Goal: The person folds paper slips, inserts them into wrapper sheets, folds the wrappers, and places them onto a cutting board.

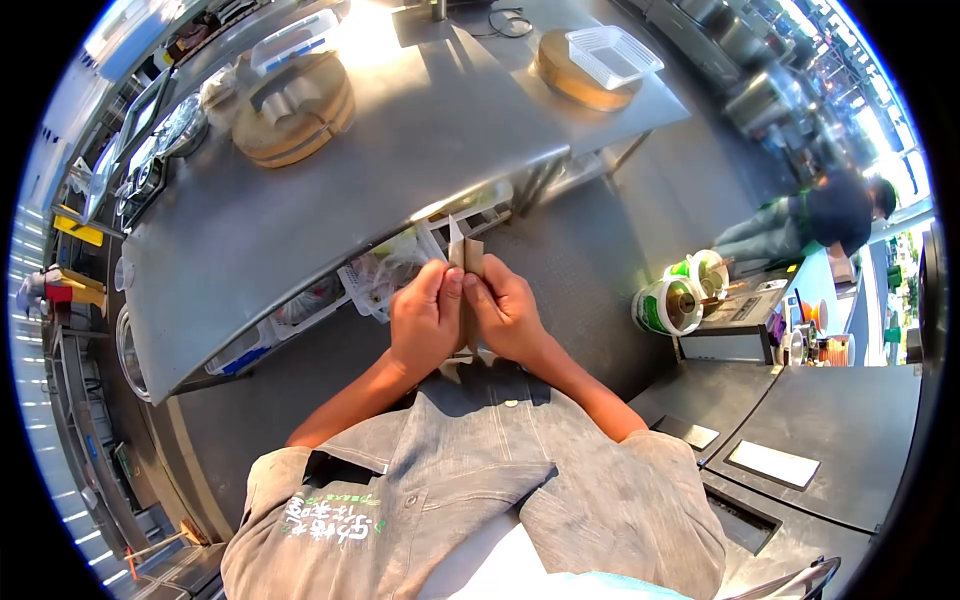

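Observation:
In the head view, my left hand (428,312) and my right hand (505,310) meet in front of my chest, thumbs almost touching. Each is closed in a pinch on one side of a tan strip (474,256), which rises past the fingers in two upright flaps. It looks like the sunlit front edges of the grey work shirt (440,470) I wear, and runs down between my palms towards the shirt. A pale pointed tip shows at its top left. My fingers hide its middle.
Ahead stands a long steel table (400,150) with round wooden chopping blocks (285,140) and a white plastic basket (615,57). Below are bins of bagged items (378,270). At right are white-and-green buckets (668,305), a person (810,225) and a dark counter (830,410).

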`<control>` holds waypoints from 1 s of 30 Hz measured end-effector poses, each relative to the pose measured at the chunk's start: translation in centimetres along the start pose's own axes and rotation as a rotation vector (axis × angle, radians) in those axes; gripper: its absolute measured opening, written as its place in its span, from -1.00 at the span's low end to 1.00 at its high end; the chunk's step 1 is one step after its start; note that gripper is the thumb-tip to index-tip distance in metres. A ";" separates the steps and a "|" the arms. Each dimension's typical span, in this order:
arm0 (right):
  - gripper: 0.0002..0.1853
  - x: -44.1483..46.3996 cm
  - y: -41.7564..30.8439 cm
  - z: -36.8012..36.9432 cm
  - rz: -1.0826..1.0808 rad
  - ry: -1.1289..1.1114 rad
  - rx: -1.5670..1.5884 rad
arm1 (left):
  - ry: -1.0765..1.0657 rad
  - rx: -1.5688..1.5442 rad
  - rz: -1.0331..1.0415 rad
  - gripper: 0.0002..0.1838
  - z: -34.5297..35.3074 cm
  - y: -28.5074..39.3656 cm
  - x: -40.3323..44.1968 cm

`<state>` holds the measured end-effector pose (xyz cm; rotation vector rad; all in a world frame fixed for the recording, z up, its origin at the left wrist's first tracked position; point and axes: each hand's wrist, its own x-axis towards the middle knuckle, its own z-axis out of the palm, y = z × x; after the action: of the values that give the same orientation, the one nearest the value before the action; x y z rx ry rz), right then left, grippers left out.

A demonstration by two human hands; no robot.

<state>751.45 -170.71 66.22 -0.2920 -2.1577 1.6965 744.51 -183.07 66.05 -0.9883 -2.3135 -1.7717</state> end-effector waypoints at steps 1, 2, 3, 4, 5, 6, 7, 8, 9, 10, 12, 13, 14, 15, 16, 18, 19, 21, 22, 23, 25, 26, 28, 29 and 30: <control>-0.76 0.0 0.7 0.7 -0.047 0.070 -0.036 | 0.017 0.065 0.050 -0.81 0.0 -0.2 0.1; -0.76 0.0 0.5 1.2 -0.052 0.063 -0.032 | 0.024 0.071 0.049 -0.81 0.0 0.0 0.2; -0.75 -0.1 0.3 1.5 -0.052 0.108 0.028 | 0.033 0.064 0.059 -0.82 0.0 0.3 0.3; -0.75 0.0 0.0 1.7 -0.052 0.154 0.087 | 0.041 0.055 0.069 -0.83 0.0 0.6 0.5; -0.73 0.0 -0.4 1.7 -0.050 0.172 0.069 | 0.035 0.037 0.070 -0.83 -0.1 0.8 0.6; -0.73 0.0 -0.5 1.8 -0.048 0.173 0.067 | 0.033 0.035 0.068 -0.83 -0.2 0.9 0.6; -0.72 0.2 -0.5 1.9 -0.103 0.200 0.020 | 0.020 0.015 0.037 -0.83 -0.3 0.9 0.7; -0.71 0.3 -0.5 1.9 -0.160 0.227 -0.027 | 0.006 -0.005 0.008 -0.84 -0.3 0.9 0.8; -0.71 0.3 -0.5 1.8 -0.160 0.229 -0.028 | 0.005 -0.007 0.009 -0.84 -0.1 1.1 0.8; -0.70 0.3 -0.6 1.7 -0.177 0.205 -0.050 | 0.047 -0.070 -0.043 -0.85 0.0 1.3 0.8; -0.69 0.2 -0.5 1.7 -0.187 0.187 -0.077 | 0.081 -0.137 -0.099 -0.86 0.1 1.4 0.7; -0.68 0.2 -0.3 2.0 -0.169 0.178 -0.025 | 0.068 -0.082 -0.071 -0.87 0.0 1.2 0.8; -0.67 0.3 -0.1 2.0 -0.153 0.172 0.023 | 0.054 -0.031 -0.038 -0.87 -0.1 1.0 1.0; -0.67 0.4 0.0 2.0 -0.166 0.175 0.028 | 0.041 -0.057 -0.046 -0.84 -0.1 1.2 0.9; -0.67 0.5 -0.2 1.9 -0.164 0.183 0.021 | 0.034 -0.065 -0.044 -0.84 -0.1 1.4 1.0; -0.66 0.6 -0.6 1.8 -0.141 0.181 -0.002 | 0.055 -0.077 -0.076 -0.76 0.0 1.9 1.2; -0.66 0.6 -0.3 1.9 -0.148 0.185 -0.015 | 0.064 -0.074 -0.087 -0.73 0.0 2.0 1.2; -0.66 0.6 -0.4 1.7 -0.131 0.166 -0.009 | 0.061 -0.056 -0.074 -0.77 0.2 1.5 1.1; -0.66 0.6 -0.5 1.6 -0.119 0.143 -0.002 | 0.065 -0.038 -0.059 -0.80 0.2 1.3 1.1; -0.66 0.5 -0.5 1.5 -0.115 0.148 -0.002 | 0.059 -0.038 -0.060 -0.80 0.3 1.2 0.9; -0.65 0.5 -0.6 1.3 -0.132 0.115 0.053 | 0.054 -0.060 -0.114 -0.73 0.5 1.1 0.8; -0.65 0.5 -0.2 1.2 -0.129 0.124 0.055 | 0.045 -0.060 -0.113 -0.73 0.8 0.6 0.8; -0.63 0.4 0.9 0.8 -0.081 0.146 0.130 | 0.019 -0.334 -0.260 -0.65 1.8 -0.6 0.7; -0.63 0.4 0.9 0.5 -0.079 0.154 0.130 | 0.005 -0.392 -0.291 -0.63 2.2 -0.2 0.8; -0.63 0.4 0.9 0.1 -0.073 0.182 0.166 | -0.003 -0.392 -0.289 -0.63 2.9 -0.2 0.9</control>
<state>751.02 -170.44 65.42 -0.3045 -1.8635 1.7237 744.66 -180.16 65.31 -0.7161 -2.2521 -2.4042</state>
